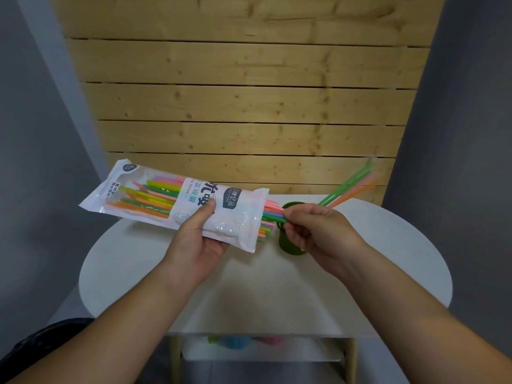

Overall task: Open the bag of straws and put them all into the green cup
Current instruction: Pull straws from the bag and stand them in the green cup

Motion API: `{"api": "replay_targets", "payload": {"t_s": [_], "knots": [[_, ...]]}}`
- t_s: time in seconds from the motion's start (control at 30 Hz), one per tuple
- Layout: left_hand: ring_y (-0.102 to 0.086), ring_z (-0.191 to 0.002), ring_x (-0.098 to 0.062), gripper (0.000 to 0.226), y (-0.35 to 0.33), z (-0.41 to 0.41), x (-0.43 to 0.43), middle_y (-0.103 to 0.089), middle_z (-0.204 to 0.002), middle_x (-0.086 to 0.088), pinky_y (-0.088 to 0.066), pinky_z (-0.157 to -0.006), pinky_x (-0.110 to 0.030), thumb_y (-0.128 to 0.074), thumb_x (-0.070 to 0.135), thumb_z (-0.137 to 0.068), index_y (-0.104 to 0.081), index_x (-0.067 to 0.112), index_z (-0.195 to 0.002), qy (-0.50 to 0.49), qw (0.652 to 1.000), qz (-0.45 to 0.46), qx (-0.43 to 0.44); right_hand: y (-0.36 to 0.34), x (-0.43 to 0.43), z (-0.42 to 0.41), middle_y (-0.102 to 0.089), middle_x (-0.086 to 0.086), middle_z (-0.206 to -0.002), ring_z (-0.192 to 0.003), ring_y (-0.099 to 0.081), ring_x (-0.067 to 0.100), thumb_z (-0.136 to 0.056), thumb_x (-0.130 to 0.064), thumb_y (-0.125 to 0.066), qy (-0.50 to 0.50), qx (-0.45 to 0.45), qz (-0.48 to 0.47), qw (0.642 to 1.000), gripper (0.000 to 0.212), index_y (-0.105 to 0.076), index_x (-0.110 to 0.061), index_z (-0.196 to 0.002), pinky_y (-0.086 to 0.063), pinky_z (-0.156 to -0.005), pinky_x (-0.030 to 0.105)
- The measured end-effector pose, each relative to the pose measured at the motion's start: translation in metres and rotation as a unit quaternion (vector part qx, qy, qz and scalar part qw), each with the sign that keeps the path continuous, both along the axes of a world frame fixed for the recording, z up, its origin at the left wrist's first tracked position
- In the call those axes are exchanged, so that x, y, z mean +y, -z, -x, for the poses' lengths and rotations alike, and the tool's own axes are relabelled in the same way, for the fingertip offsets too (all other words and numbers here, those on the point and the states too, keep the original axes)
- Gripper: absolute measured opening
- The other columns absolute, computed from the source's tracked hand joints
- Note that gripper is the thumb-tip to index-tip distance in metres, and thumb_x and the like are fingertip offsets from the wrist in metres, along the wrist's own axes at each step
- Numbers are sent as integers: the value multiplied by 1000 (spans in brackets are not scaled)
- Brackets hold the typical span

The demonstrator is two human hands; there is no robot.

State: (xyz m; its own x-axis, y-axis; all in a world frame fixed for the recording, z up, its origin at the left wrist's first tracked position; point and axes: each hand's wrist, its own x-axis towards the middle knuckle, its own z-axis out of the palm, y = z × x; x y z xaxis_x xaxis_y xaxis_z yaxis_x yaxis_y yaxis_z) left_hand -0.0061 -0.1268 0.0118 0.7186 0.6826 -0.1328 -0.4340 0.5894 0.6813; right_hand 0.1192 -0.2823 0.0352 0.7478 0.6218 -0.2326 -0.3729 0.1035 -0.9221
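Observation:
My left hand (198,235) holds a white plastic bag of straws (155,199) above the table, tilted with its open end to the right. Coloured straw ends (270,217) stick out of that opening. My right hand (315,231) pinches the tips of these protruding straws with thumb and fingers. The green cup (288,245) stands on the table right behind my right hand, partly hidden by it. Several straws (350,188), green, pink and orange, lean out of the cup toward the upper right.
The white round table (249,289) stands against a wooden slat wall (249,101). Grey walls close in on both sides. A lower shelf (249,347) under the table holds blurred coloured items.

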Motion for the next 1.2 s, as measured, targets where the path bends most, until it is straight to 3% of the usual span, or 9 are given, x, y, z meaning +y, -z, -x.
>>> {"api": "replay_targets", "payload": {"t_s": [0.2, 0.4, 0.57, 0.73, 0.83, 0.93, 1.1, 1.2], "knots": [[-77, -92, -21, 21, -2, 0, 4, -79, -105, -5, -61, -80, -47, -65, 13, -95, -65, 21, -115, -11, 1000, 28, -2, -2, -6, -5, -63, 13, -71, -55, -61, 13, -91, -2, -64, 26, -2, -40, 999, 6, -67, -1, -96, -55, -53, 21], [-75, -102, -25, 20, -3, -1, 0, -78, -108, -7, -57, -91, -49, -66, 12, -94, -65, 22, -112, -15, 999, 42, -1, 3, 0, 4, -67, 14, -84, -66, -64, 17, -88, -18, -73, 27, -127, 31, 991, 23, -66, -4, -104, -57, -59, 27], [-75, -100, -24, 23, -1, -1, 0, -78, -109, -7, -58, -89, -48, -67, 14, -94, -64, 22, -115, -11, 999, 39, -4, 6, 3, 7, -70, 14, -74, -62, -67, 16, -89, -10, -71, 65, -207, 33, 976, 5, -71, -7, -93, -61, -64, 28], [-76, -98, -22, 30, 2, -3, -3, -78, -111, -7, -60, -85, -45, -68, 19, -93, -62, 21, -122, 1, 1000, 26, -13, 5, 7, 14, -71, 12, -81, -56, -66, 9, -88, -10, -72, 68, -267, 42, 960, 12, -71, -9, -100, -57, -57, 22], [-75, -100, -21, 36, 2, -5, -4, -77, -114, -6, -61, -86, -44, -70, 23, -92, -61, 21, -127, 0, 1000, 21, -14, 5, 9, 14, -70, 13, -77, -52, -64, 8, -89, -10, -71, 86, -284, 23, 955, 6, -71, -11, -94, -48, -49, 15], [-74, -103, -22, 45, 3, -6, -4, -76, -116, -7, -62, -85, -43, -72, 25, -90, -59, 20, -132, -13, 999, 29, -15, 5, 9, 15, -70, 13, -75, -53, -64, 8, -89, -8, -70, 73, -288, 17, 955, 6, -72, -4, -93, -49, -50, 15], [-76, -97, -21, 31, 3, -5, 0, -79, -105, -5, -61, -82, -45, -72, 17, -91, -62, 21, -120, -39, 998, 55, -5, 3, 7, 12, -69, 12, -71, -53, -64, 10, -88, -8, -71, 56, -272, 6, 961, 8, -72, -3, -94, -49, -49, 16], [-77, -92, -18, 30, 1, -3, 6, -80, -102, -4, -62, -78, -42, -72, 15, -91, -63, 21, -119, -56, 996, 66, -9, 2, 0, 3, -68, 9, -65, -53, -63, 11, -89, -9, -70, 64, -249, -9, 966, 4, -72, -7, -92, -51, -54, 24]]}}
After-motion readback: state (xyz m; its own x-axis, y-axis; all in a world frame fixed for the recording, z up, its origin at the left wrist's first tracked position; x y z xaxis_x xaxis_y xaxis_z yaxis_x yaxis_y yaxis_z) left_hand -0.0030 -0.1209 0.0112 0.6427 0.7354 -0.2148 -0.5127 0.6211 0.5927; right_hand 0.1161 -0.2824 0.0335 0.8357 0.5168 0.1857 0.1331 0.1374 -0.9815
